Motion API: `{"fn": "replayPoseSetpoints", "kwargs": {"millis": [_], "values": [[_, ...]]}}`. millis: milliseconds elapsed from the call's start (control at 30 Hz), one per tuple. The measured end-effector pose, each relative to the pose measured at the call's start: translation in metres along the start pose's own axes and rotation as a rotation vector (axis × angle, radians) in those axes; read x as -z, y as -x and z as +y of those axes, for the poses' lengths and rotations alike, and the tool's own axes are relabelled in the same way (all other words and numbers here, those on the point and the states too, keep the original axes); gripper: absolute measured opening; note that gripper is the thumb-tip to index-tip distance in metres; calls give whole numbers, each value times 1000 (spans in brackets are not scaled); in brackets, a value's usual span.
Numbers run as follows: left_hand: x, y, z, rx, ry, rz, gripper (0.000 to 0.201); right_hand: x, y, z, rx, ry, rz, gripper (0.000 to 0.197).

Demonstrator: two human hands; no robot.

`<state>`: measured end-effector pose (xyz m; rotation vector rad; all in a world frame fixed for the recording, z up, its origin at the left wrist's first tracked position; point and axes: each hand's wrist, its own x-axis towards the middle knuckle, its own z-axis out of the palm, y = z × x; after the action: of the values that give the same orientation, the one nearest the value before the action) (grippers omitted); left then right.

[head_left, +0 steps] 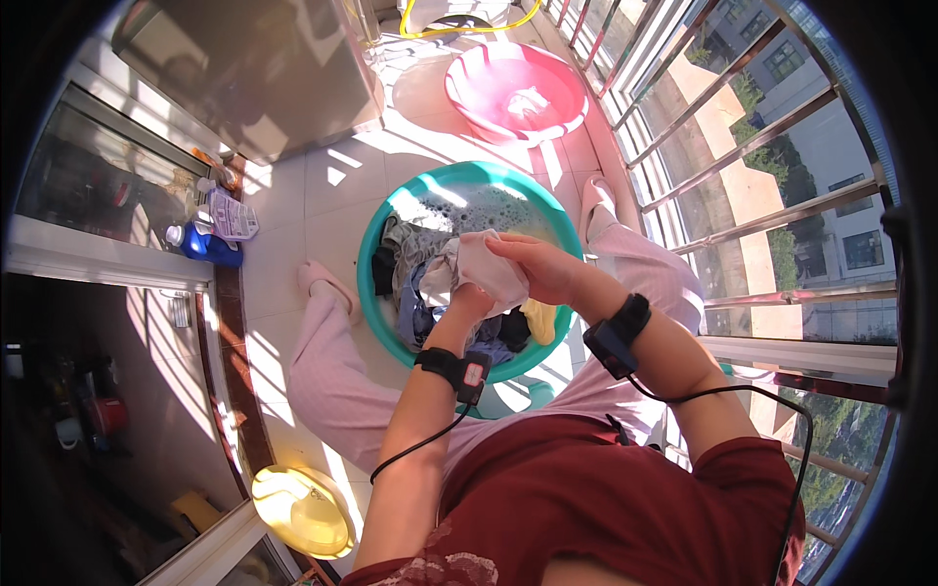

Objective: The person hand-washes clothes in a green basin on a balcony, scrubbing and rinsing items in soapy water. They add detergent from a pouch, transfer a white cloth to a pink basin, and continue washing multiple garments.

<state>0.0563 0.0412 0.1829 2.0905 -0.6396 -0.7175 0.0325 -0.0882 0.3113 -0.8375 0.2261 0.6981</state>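
Note:
A pale pinkish-white cloth (486,266) is held in both hands above a round teal basin (371,293). My right hand (547,267) grips it from the right side, thumb lying along its upper edge. My left hand (475,302) is at its lower left, with its fingers mostly hidden in the folds. Beneath the cloth, wet clothes lie in the basin: grey fabric (415,237), a blue garment (414,305), a black piece (514,330) and a yellow piece (539,320). Soapy water (489,200) with foam shows at the basin's far side.
A pink basin (469,107) with a light cloth inside stands farther off. Blue (210,246) and lilac (232,213) bottles are on the left by the wall. A yellow basin (283,488) sits near left. Metal window bars (762,220) line the right.

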Motion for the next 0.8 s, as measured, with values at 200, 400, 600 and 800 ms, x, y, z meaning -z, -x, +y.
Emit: {"fn": "replayPoseSetpoints", "kwargs": {"millis": [200, 400, 600, 800], "values": [[35, 47, 33, 227, 1258, 43, 22, 27, 4, -19, 177, -57, 89, 40], [109, 80, 51, -97, 1170, 324, 15, 81, 7, -27, 210, 71, 410, 32], [131, 77, 7, -230, 676, 886, 23, 94, 0, -19, 239, -22, 433, 37], [53, 63, 7, -78, 383, 495, 48, 71, -23, 32, 49, -350, 251, 48]]}}
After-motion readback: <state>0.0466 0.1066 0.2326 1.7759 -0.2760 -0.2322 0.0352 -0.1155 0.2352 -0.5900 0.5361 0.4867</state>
